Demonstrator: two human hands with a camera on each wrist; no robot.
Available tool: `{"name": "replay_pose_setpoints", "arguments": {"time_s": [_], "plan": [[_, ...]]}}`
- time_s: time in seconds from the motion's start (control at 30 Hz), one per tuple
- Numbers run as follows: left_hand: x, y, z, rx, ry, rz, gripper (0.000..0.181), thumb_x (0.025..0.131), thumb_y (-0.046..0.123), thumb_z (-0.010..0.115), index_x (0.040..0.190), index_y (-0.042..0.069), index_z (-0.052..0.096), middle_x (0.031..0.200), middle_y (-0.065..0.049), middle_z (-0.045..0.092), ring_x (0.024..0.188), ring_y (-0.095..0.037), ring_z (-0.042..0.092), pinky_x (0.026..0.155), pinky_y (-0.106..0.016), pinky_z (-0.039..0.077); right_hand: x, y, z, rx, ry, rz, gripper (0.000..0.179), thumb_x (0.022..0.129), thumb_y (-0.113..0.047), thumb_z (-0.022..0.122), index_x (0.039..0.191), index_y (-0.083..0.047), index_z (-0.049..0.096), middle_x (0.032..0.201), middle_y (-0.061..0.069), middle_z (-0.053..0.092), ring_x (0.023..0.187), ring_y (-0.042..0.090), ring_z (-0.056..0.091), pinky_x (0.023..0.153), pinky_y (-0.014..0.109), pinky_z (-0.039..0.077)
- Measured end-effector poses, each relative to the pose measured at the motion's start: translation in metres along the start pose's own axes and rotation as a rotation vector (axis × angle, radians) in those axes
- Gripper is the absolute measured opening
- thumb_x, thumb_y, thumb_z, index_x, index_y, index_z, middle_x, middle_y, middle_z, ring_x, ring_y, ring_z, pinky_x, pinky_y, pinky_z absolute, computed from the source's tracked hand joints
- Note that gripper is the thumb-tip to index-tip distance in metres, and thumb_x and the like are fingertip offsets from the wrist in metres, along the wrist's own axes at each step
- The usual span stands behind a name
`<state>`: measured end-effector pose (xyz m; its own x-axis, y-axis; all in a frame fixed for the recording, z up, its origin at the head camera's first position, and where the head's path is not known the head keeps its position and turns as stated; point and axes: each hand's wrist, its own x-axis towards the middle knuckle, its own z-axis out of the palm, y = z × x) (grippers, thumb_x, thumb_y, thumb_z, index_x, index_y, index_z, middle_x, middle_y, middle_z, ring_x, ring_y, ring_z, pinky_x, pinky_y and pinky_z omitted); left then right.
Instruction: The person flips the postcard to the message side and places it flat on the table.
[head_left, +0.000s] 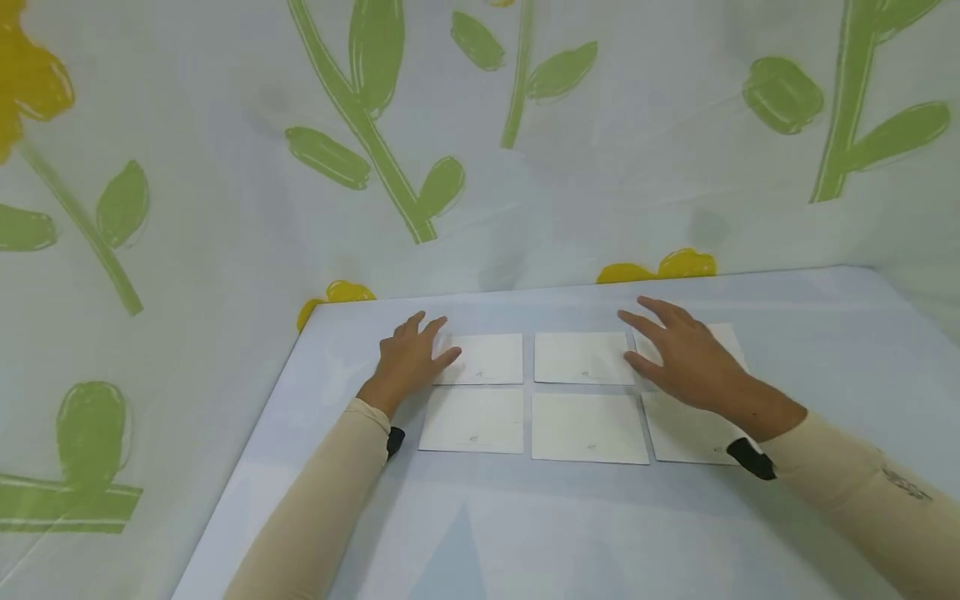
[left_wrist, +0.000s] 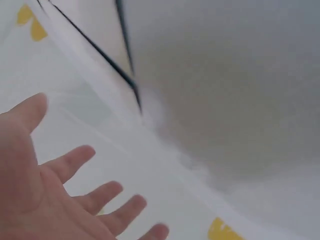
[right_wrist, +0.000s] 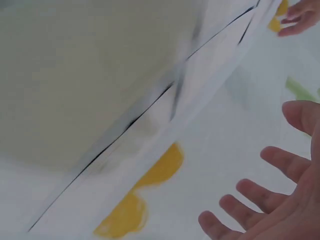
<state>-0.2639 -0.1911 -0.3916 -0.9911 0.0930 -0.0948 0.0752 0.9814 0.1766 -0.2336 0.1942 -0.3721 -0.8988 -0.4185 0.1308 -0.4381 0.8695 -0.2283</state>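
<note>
Several white cards lie flat on the table in two rows. In the head view my left hand (head_left: 407, 360), fingers spread, hovers at the left end of the back row, over the edge of the back left card (head_left: 487, 358). My right hand (head_left: 686, 358) is spread above the right-hand column, partly covering the back right card (head_left: 726, 340) and the front right card (head_left: 686, 429). Between them lie the back middle card (head_left: 581, 357) and front middle card (head_left: 588, 429); the front left card (head_left: 472, 421) is beside these. Both wrist views show loosely spread fingers holding nothing.
The pale table (head_left: 525, 525) meets a light cloth wall (head_left: 570, 192) printed with green stems and yellow flowers at the back and left. Small faint marks show near the lower edges of the cards. Dark wrist bands (head_left: 750, 458) sit at the cream sleeves.
</note>
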Motion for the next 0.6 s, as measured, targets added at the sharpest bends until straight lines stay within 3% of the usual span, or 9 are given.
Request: {"name": "replay_pose_setpoints", "arguments": {"time_s": [0.17, 0.37, 0.6], "plan": [[-0.034, -0.001, -0.007, 0.055, 0.098, 0.044, 0.078, 0.097, 0.067, 0.041, 0.161, 0.027, 0.021, 0.168, -0.015, 0.011, 0.154, -0.043, 0.009, 0.120, -0.068, 0.006, -0.034, 0.031, -0.012, -0.059, 0.089, 0.036, 0.069, 0.096, -0.034, 0.065, 0.154, -0.012, 0.037, 0.158, 0.027, 0.030, 0.141, 0.052, 0.029, 0.108, 0.073, 0.029], [-0.074, -0.011, -0.012, 0.115, 0.161, 0.068, 0.084, 0.094, 0.070, 0.046, 0.161, 0.027, 0.020, 0.169, -0.016, 0.008, 0.154, -0.046, 0.004, 0.118, -0.071, 0.000, -0.052, 0.042, -0.018, -0.117, 0.093, 0.077, 0.075, 0.099, -0.044, 0.058, 0.160, -0.016, 0.024, 0.162, 0.027, 0.023, 0.146, 0.052, 0.020, 0.111, 0.072, 0.020], [-0.077, -0.025, -0.006, 0.120, 0.138, 0.030, 0.084, 0.094, 0.069, 0.048, 0.161, 0.024, 0.022, 0.168, -0.018, 0.009, 0.153, -0.049, 0.004, 0.117, -0.072, -0.004, -0.059, 0.046, -0.014, -0.111, 0.082, 0.089, 0.075, 0.099, -0.047, 0.055, 0.160, -0.019, 0.022, 0.162, 0.026, 0.021, 0.149, 0.049, 0.017, 0.113, 0.073, 0.016]]}}
